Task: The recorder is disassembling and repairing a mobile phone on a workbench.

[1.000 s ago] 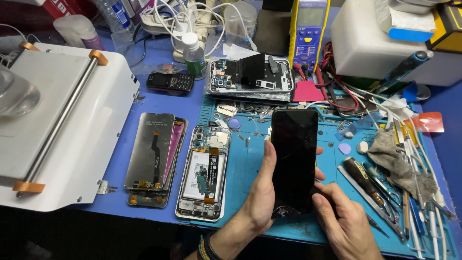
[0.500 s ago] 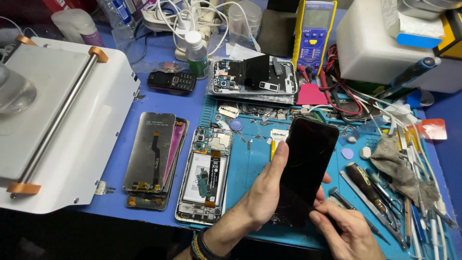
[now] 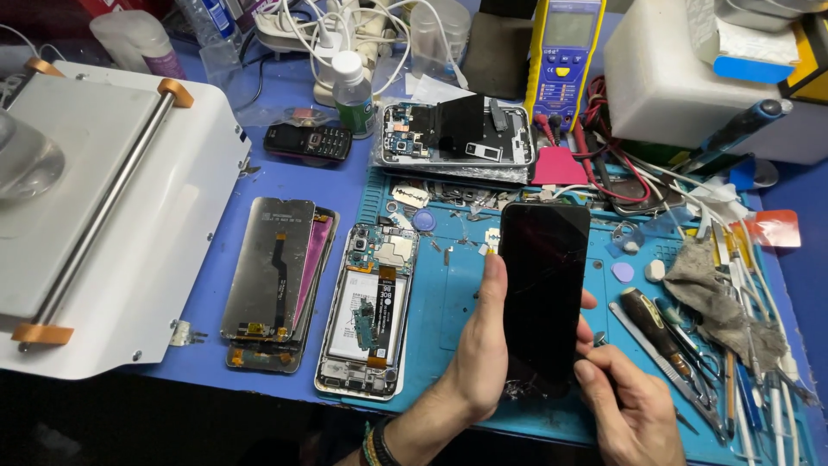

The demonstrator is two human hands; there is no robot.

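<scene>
Left hand: the left hand [image 3: 479, 362] was closed around the left edge of the black phone screen [image 3: 542, 293], thumb laid up its side, fingertips showing past the right edge.
Right hand: the right hand [image 3: 628, 406] was curled, its fingers pressed to the screen's lower right edge; whether it pinched a tool could not be told.
Screen position: held upright above the blue work mat [image 3: 448, 293], glass cracked at the bottom corner.
At 9 o'clock of the screen: an opened phone body [image 3: 366, 311], its board exposed, lay flat on the mat's edge.
Further at 9 o'clock: stacked display panels [image 3: 274, 280] lay face down, then a white machine [image 3: 112, 216].
At 12 o'clock: a stripped phone frame [image 3: 457, 138] and a yellow multimeter [image 3: 565, 52].
At 3 o'clock: screwdrivers and tweezers [image 3: 664, 336] beside a grey rag [image 3: 716, 293].
</scene>
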